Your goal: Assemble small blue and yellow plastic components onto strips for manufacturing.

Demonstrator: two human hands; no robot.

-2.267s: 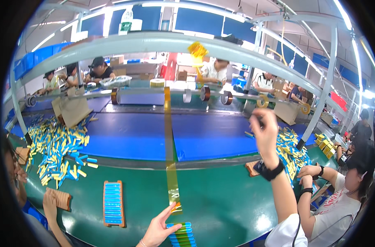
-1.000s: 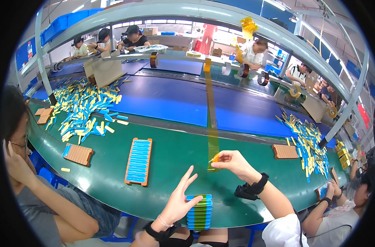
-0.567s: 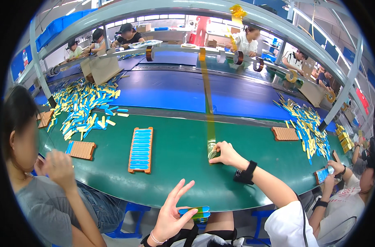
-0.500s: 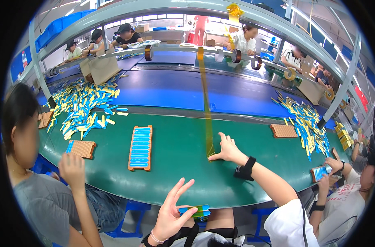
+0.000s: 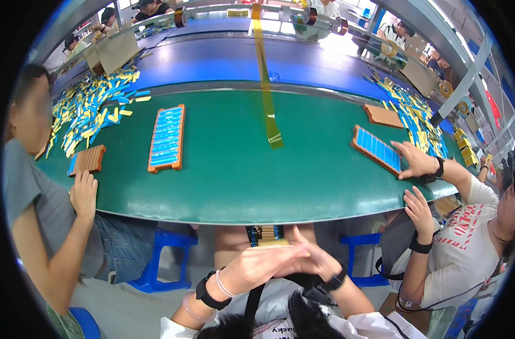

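Above my lap, past the table's near edge, my left hand and my right hand are pressed together. The left hand lies across the right, its fingers pointing right. The right thumb stands up beside the left fingertips. Whatever is between the palms is hidden. Just beyond the hands, a small ridged stack of tan and dark blue pieces shows between my thighs, partly covered. A strip of amber see-through tape runs down over the green table, its loose end lying there untouched.
An orange tray of blue strips is on the green table. Heaps of blue and yellow strips lie left and right. At right, a co-worker's hand touches another filled tray. A co-worker's hand is at left.
My right hand has left the tape and come back to my left hand over my lap. The blue strips in my left hand are now out of sight. A filled tray now lies at right.
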